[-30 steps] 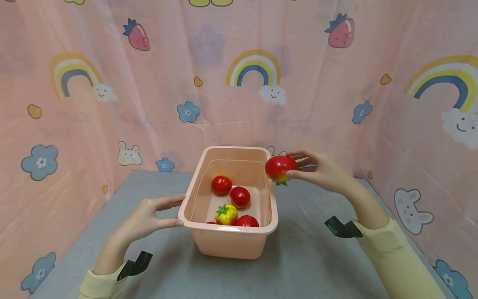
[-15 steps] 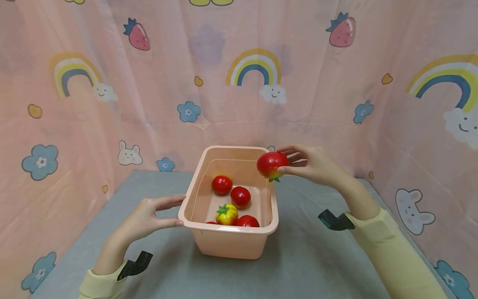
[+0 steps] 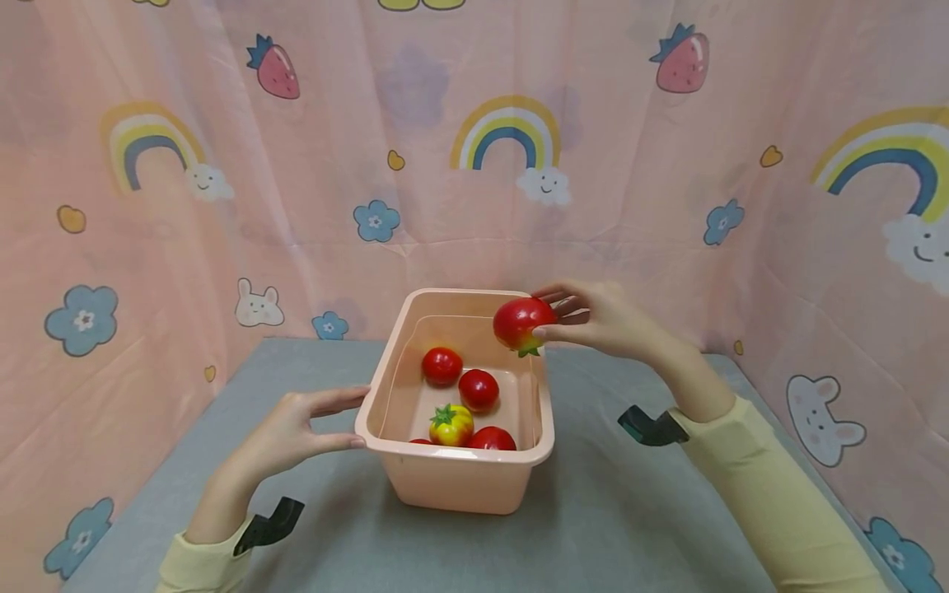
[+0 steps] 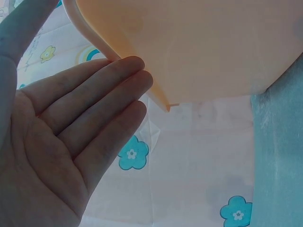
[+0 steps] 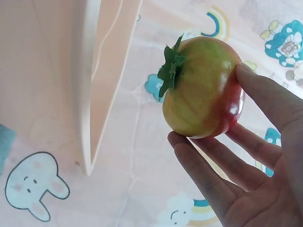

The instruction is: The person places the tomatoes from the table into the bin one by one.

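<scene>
My right hand (image 3: pixel 608 321) pinches a red tomato (image 3: pixel 521 323) between thumb and fingers, above the right rim of a peach plastic bin (image 3: pixel 460 486). In the right wrist view that tomato (image 5: pixel 203 90) shows a yellow-green end with a green leafy calyx. My left hand (image 3: pixel 289 432) touches the bin's left rim with straight fingers and thumb; the left wrist view shows the fingers (image 4: pixel 109 90) extended along the rim. Inside the bin lie several tomatoes, among them a red one (image 3: pixel 441 366), another red one (image 3: pixel 479 390) and one with its yellow-green end up (image 3: pixel 451 425).
The bin stands on a table with a grey cloth (image 3: pixel 608 511). Behind and at both sides hangs a pink printed curtain (image 3: pixel 319 198). The bin's front wall partly hides the nearest tomatoes.
My right hand has moved left with the tomato, from beside the bin's right rim to over it. The left hand and the bin have stayed in place.
</scene>
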A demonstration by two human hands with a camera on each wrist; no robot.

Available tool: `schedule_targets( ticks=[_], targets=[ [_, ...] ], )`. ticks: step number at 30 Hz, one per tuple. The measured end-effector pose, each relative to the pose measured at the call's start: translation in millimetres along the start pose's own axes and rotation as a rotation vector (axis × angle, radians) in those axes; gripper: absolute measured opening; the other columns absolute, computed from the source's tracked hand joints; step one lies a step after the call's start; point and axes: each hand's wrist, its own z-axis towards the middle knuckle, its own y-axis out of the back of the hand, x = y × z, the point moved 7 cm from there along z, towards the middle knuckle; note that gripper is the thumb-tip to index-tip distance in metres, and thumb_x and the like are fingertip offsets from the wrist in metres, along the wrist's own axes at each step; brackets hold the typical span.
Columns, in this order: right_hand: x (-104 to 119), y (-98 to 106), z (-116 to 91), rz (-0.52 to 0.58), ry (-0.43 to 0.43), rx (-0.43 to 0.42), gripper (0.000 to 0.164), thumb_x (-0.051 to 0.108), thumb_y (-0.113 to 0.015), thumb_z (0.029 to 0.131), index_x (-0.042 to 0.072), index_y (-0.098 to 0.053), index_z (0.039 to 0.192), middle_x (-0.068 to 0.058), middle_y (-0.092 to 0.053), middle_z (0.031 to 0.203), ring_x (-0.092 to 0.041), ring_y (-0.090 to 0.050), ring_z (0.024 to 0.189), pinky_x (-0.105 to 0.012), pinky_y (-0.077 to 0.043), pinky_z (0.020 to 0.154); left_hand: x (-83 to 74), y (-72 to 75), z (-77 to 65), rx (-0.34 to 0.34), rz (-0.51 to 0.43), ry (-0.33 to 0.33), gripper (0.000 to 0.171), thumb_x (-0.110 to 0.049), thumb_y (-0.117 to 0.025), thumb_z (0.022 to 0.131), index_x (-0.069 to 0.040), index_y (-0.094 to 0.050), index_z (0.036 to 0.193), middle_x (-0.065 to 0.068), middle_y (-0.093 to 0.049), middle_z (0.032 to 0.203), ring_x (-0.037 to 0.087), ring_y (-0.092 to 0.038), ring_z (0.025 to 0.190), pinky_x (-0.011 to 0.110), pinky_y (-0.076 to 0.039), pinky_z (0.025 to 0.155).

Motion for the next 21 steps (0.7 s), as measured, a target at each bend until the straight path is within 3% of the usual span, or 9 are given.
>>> schedule_targets(
  ticks=[13, 21],
  targets=[
    [5.4, -8.6, 13.2, -0.019, 0.026, 0.037, 0.054, 0.033, -0.081, 0.074, 0.012, -0.060, 0.120, -0.007, -0.066, 0.116, -0.023, -0.068, 0.097, -0.034, -0.059, 0.076, -0.3, 0.4, 0.4, 0.006, 0.005, 0.008, 0.066, -0.045, -0.078, 0.073, -0.016, -0.060, 0.130, -0.002, -0.063, 0.126, 0.017, -0.061, 0.115, 0.042, -0.052, 0.092],
    [5.3, -15.4, 18.5, -0.034, 0.046, 0.076, 0.049, 0.030, -0.076, 0.080, 0.008, -0.060, 0.121, -0.011, -0.065, 0.119, -0.025, -0.069, 0.098, -0.037, -0.058, 0.078, 1.7, 0.1, 0.3, 0.011, -0.003, 0.010, 0.066, -0.045, -0.077, 0.073, -0.017, -0.059, 0.130, -0.001, -0.063, 0.126, 0.018, -0.061, 0.115, 0.043, -0.052, 0.092]
  ],
)
